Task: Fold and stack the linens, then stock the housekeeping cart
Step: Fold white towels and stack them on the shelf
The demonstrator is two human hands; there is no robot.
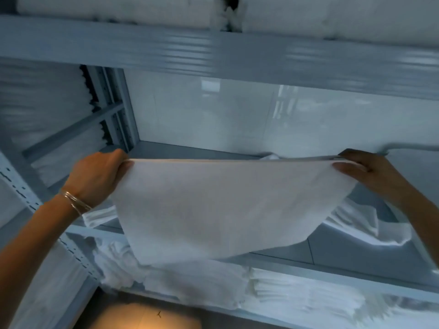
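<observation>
- The left hand has its fingers curled over one top corner of a white linen sheet, thumb underneath, pinching it.
- The right hand pinches the opposite top corner the same way, its fingers clamped on the folded edge.
- Between the two grips the edge runs taut and level; below the fingers the cloth hangs limp and curls, so it looks light, soft and floppy.
- Corners seem the best hold; a mid-edge grip would probably let it sag.
- Beyond the fingers lies the grey shelf; below them, crumpled linens.
</observation>
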